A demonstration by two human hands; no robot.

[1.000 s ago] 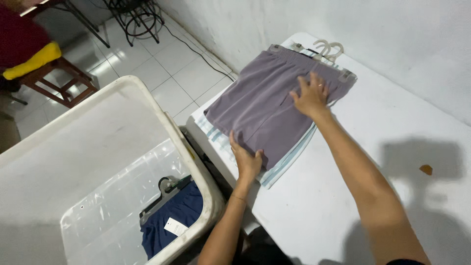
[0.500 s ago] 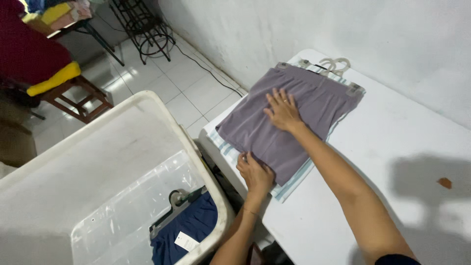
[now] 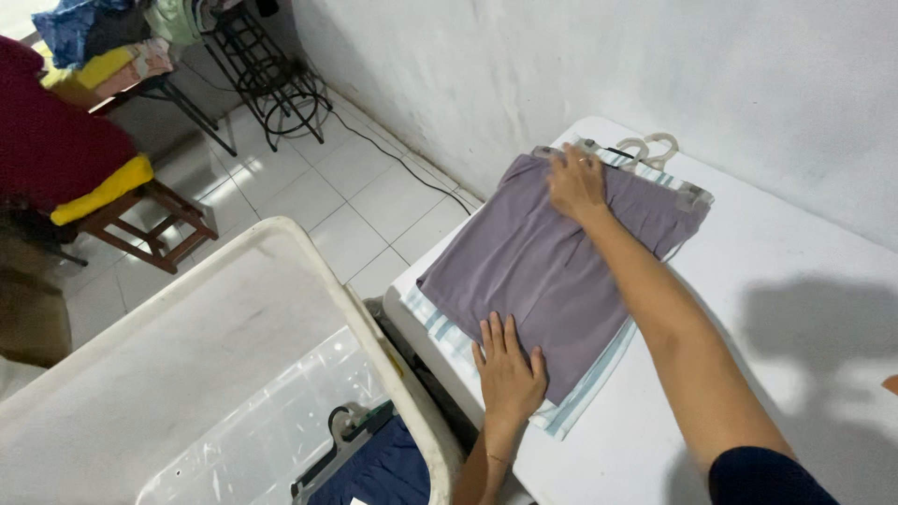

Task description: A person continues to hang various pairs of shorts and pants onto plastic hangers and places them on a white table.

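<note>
On top of the white bench (image 3: 795, 309) lies a folded mauve-grey garment (image 3: 552, 257), spread flat over another folded piece with pale blue and white stripes (image 3: 571, 411), which shows only as a narrow border along the near edges. Left hand (image 3: 510, 369) rests at the near corner of the grey garment, palm down, fingers straight and close together, pressing on the cloth. Right hand (image 3: 575, 182) reaches across to the far edge of the same garment, palm down with the fingers slightly curled on the fabric; I cannot tell if it pinches the cloth or only presses it. The garment lies between the two hands, touching both. Just behind the right hand, white plastic hanger hooks (image 3: 650, 150) stick out from under the clothes, near the far edge of the bench. Beside the bench on the left stands a large white plastic tub (image 3: 281, 252), and inside it a dark blue garment (image 3: 383, 472) lies on a hanger. Behind is a rough white wall (image 3: 655, 65), and the floor has white tiles (image 3: 374, 187) with a black cable (image 3: 402, 164) running along the wall. Further left stand a wooden stool (image 3: 154, 229) with a yellow cushion, a black wire rack (image 3: 271, 84), and a pile of mixed clothes (image 3: 103, 37).
</note>
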